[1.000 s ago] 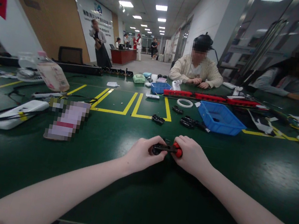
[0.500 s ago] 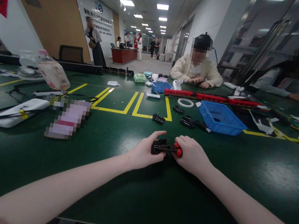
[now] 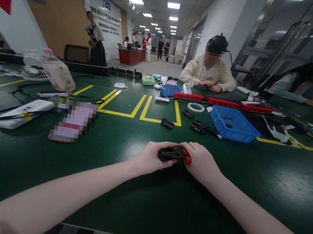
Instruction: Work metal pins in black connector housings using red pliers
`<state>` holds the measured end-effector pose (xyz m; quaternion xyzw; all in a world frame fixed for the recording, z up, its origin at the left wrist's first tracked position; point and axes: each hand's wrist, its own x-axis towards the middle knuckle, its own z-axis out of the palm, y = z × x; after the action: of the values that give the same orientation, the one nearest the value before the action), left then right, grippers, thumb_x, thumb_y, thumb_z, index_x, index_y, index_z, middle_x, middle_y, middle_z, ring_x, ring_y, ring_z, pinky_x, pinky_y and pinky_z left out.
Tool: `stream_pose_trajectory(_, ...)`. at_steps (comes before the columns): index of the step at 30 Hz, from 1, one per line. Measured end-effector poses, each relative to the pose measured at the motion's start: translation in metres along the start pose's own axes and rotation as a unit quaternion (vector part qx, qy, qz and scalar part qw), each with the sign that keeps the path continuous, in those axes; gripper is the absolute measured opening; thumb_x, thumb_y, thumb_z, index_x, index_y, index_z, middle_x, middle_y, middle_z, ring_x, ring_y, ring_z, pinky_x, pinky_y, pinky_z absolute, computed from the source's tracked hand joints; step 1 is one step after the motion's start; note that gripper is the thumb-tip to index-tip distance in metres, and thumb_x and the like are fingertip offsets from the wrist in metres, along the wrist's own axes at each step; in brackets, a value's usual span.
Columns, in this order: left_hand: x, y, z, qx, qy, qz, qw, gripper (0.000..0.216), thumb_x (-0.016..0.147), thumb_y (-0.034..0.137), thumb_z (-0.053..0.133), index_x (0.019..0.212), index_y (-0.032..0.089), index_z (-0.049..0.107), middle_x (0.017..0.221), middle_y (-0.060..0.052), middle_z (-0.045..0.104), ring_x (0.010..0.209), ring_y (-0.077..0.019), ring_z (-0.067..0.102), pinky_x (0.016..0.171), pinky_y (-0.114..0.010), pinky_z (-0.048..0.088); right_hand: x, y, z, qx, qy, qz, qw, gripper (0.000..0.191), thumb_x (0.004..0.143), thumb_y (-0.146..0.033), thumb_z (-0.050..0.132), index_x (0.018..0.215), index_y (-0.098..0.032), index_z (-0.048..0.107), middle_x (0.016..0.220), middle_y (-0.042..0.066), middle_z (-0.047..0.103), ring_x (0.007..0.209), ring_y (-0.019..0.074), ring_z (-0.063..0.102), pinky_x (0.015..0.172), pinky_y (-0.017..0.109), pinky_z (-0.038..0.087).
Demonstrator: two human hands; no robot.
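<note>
My right hand is closed around red-handled pliers, whose dark jaws point left. Between the thumb and fingers of my left hand is a small black part. The jaws lie against this part, but dark surfaces blend there, so I cannot tell exactly what they grip. Both hands are close together over the green table, their fingertips nearly meeting. Beyond them lie loose black parts, one by the yellow tape and a cluster farther right.
A blue bin stands ahead right, beside a white ring. To the left lie a white device with a black cord, a blurred purple item and a tilted bottle. A person sits opposite, behind red strips.
My left fingers have closed in over the black part, and its index finger now reaches my right hand. The pliers stay in my right hand. The view has shifted slightly.
</note>
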<state>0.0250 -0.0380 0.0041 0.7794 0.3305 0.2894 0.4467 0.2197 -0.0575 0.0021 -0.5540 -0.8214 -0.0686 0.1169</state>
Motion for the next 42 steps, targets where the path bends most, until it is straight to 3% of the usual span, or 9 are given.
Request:
stream_pose_trajectory(5,0.0,0.003,0.001,-0.013,0.0,-0.03,0.999,0.05,0.079,0.013,0.067,0.128,0.014,0.054,0.102,-0.009,0.07,0.061,-0.0109,0.064,0.057,-0.026,0.057,0.0,-0.001,-0.002,-0.007,0.02,-0.002,1.0,0.034,0.077,-0.007,0.052,0.11,-0.013,0.059,0.1,0.011,0.065,0.092,0.0252,0.058,0.08,0.035,0.044)
stream_pose_trajectory(11,0.001,0.004,0.002,-0.025,0.001,-0.031,0.999,0.049,0.078,0.015,0.069,0.126,0.013,0.056,0.097,-0.008,0.071,0.057,-0.0094,0.062,0.06,-0.026,0.057,0.0,0.001,0.001,-0.008,0.033,-0.007,0.999,0.032,0.075,-0.008,0.053,0.106,-0.012,0.061,0.097,0.011,0.065,0.089,0.0262,0.057,0.077,0.037,0.044)
stream_pose_trajectory(23,0.001,-0.003,0.002,0.003,-0.02,0.022,1.0,0.044,0.079,0.02,0.069,0.122,0.013,0.058,0.103,-0.01,0.069,0.086,-0.0196,0.068,0.077,-0.033,0.057,0.0,0.004,0.002,0.012,0.026,-0.025,0.999,0.033,0.073,-0.006,0.055,0.105,-0.013,0.061,0.096,0.009,0.065,0.089,0.0243,0.057,0.077,0.035,0.044)
stream_pose_trajectory(33,0.001,-0.006,0.001,-0.006,-0.029,0.023,0.999,0.043,0.081,0.022,0.067,0.122,0.016,0.057,0.099,-0.008,0.069,0.08,-0.0171,0.068,0.073,-0.03,0.057,0.0,0.004,0.002,0.016,0.02,-0.033,0.999,0.029,0.074,-0.009,0.055,0.102,-0.013,0.06,0.096,0.009,0.065,0.087,0.023,0.057,0.076,0.034,0.044)
stream_pose_trajectory(42,0.001,-0.001,0.001,-0.016,-0.032,0.004,0.999,0.043,0.08,0.019,0.067,0.121,0.012,0.058,0.096,-0.008,0.07,0.06,-0.0101,0.063,0.062,-0.025,0.056,0.001,0.003,0.001,0.001,0.02,-0.03,0.999,0.019,0.071,-0.008,0.056,0.088,-0.016,0.059,0.088,0.008,0.064,0.078,0.021,0.055,0.069,0.031,0.041)
